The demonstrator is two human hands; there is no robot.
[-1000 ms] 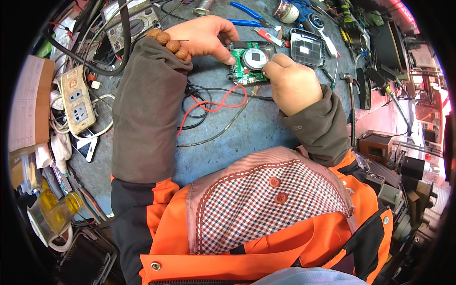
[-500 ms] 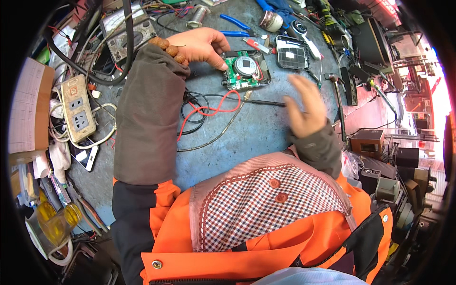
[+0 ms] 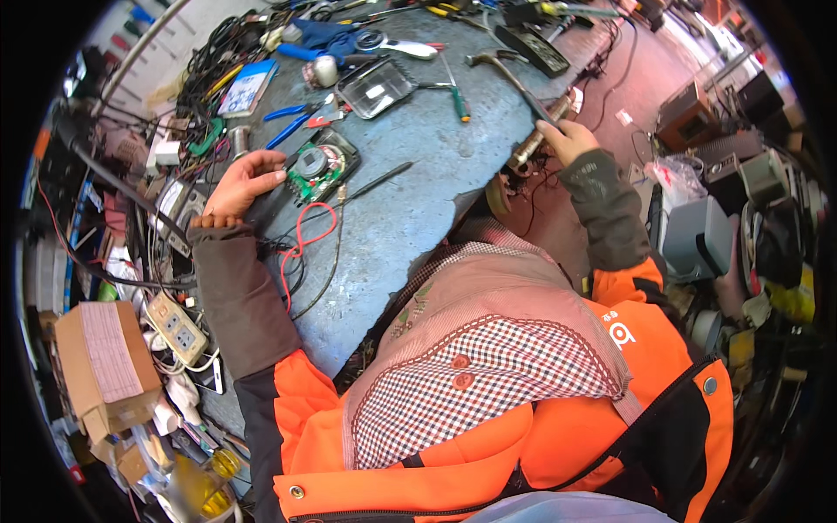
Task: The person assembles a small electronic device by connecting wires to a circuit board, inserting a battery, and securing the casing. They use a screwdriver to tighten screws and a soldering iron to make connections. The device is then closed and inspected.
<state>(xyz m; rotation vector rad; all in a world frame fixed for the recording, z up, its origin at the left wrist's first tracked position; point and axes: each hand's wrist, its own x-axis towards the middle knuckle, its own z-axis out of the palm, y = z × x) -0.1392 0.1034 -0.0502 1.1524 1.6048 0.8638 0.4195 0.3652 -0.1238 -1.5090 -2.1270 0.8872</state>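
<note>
A green circuit board [image 3: 307, 181] with a round silver part lies in a dark open case on the blue bench [image 3: 384, 187]. My left hand [image 3: 247, 185] is at the board's left side, thumb and fingers apart and nothing held between them; whether the tips touch the case I cannot tell. Over at the bench's right edge, my right hand [image 3: 568, 142] is closed on the end of a hammer [image 3: 521, 84], whose head points away to the left. Red and black test leads [image 3: 301, 248] curl just below the board, and a black probe [image 3: 384, 178] lies beside it.
A clear plastic cover [image 3: 377, 87], blue-handled pliers [image 3: 288, 122] and a green-handled screwdriver [image 3: 460, 105] lie beyond the board. At left are a power strip [image 3: 177, 328] and a cardboard box [image 3: 109, 366]. Boxes and speakers [image 3: 697, 235] crowd the right side.
My right hand has moved from beside the board to the hammer and closed on its handle. My view has turned right, and my left hand stays by the board.
</note>
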